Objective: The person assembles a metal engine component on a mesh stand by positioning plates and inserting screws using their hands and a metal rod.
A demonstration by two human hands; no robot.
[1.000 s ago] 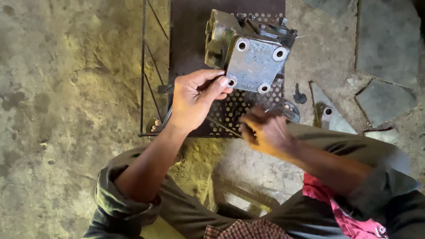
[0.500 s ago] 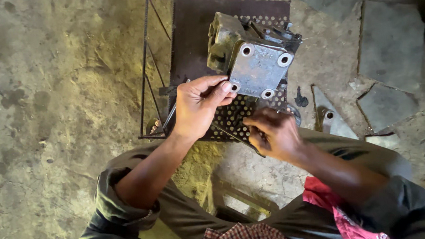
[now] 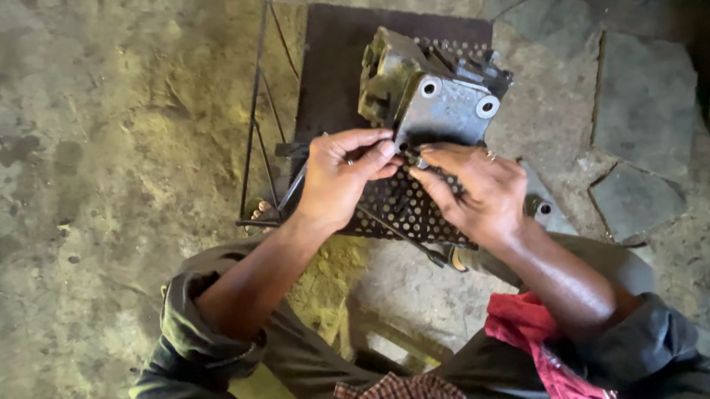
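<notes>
A grey metal casting (image 3: pixel 446 106) with a flat plate and round bolt holes stands on a dark perforated metal stand (image 3: pixel 339 54). My left hand (image 3: pixel 344 176) pinches at the plate's lower left corner, thumb and fingers closed on a small part too hidden to name. My right hand (image 3: pixel 474 189) reaches in from the right, its fingertips meeting the left hand's at that same corner. What lies between the fingers is covered.
The stand has thin wire legs (image 3: pixel 255 124) on its left side. A small metal piece with a hole (image 3: pixel 542 208) lies right of the stand. Cracked stone slabs (image 3: pixel 635 128) cover the ground at right, rough concrete at left. A red cloth (image 3: pixel 532 336) lies on my lap.
My right hand has risen from the stand's lower edge to the casting's lower left corner and now meets the left hand there. The view has shifted slightly.
</notes>
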